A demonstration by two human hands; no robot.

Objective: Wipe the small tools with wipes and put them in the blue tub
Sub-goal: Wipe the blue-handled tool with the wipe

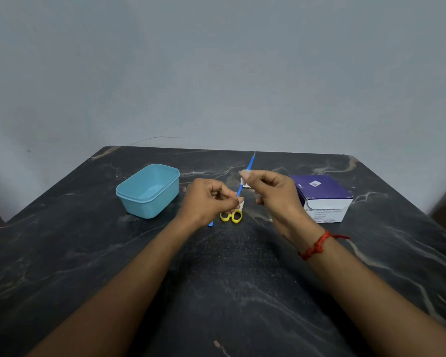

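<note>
Left hand [209, 202] pinches one blue tool [250, 163], right hand [273, 194] pinches one wipe [243, 173] round it.

Dark marbled table [229, 292], grey wall [216, 73].

Black table [216, 292] streaked with white and tan marble veins; pale blue tub [150, 207]; bright blue thin tool [250, 163]; yellow scissor handles [231, 216]; box [319, 188] purple on top, white-fronted with dark print; white wipe [243, 173]; red wrist thread [317, 247]; plain grey wall [216, 73].
</note>
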